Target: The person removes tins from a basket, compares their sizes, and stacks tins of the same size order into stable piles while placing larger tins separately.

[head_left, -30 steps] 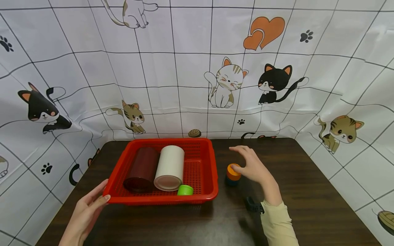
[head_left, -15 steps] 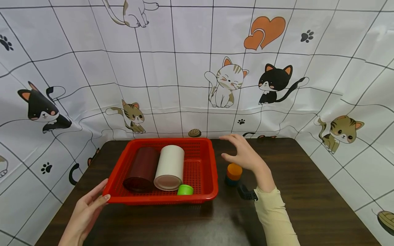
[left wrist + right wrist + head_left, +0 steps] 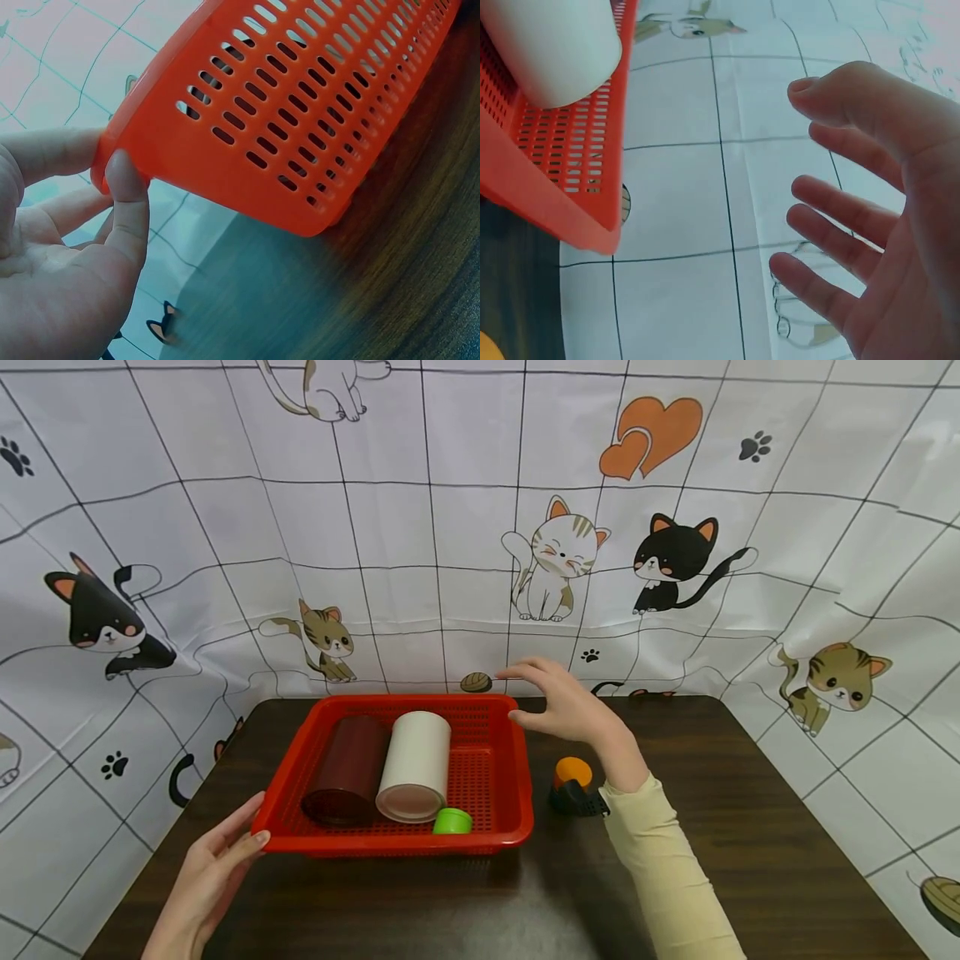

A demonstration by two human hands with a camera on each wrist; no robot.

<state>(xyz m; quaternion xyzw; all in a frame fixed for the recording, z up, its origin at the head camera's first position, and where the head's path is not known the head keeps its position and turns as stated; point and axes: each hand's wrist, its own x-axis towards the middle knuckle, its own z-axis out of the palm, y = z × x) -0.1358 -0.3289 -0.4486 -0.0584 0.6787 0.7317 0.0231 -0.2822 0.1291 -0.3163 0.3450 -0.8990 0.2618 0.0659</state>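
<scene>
A red plastic basket point(image 3: 390, 843) with slotted walls stands on the dark table. My left hand point(image 3: 213, 868) pinches its front left corner, thumb on the rim, as the left wrist view also shows point(image 3: 82, 247). Lying inside the basket are a dark brown cylinder point(image 3: 348, 768), a white cylinder point(image 3: 416, 760) and a small green lidded piece point(image 3: 453, 821). My right hand point(image 3: 573, 706) hovers near the basket's back right corner, fingers spread and holding nothing; the right wrist view shows its bare palm point(image 3: 900, 225) apart from the basket wall.
A small orange-topped piece point(image 3: 573, 771) stands on the table point(image 3: 697, 827) right of the basket, partly hidden behind the black wrist strap point(image 3: 581, 800). A white cloth wall point(image 3: 465, 527) with cats and grid lines rises behind and at both sides.
My right hand has moved up and left, away from the orange-topped piece and toward the basket's back right corner. The left hand and the basket have stayed in place.
</scene>
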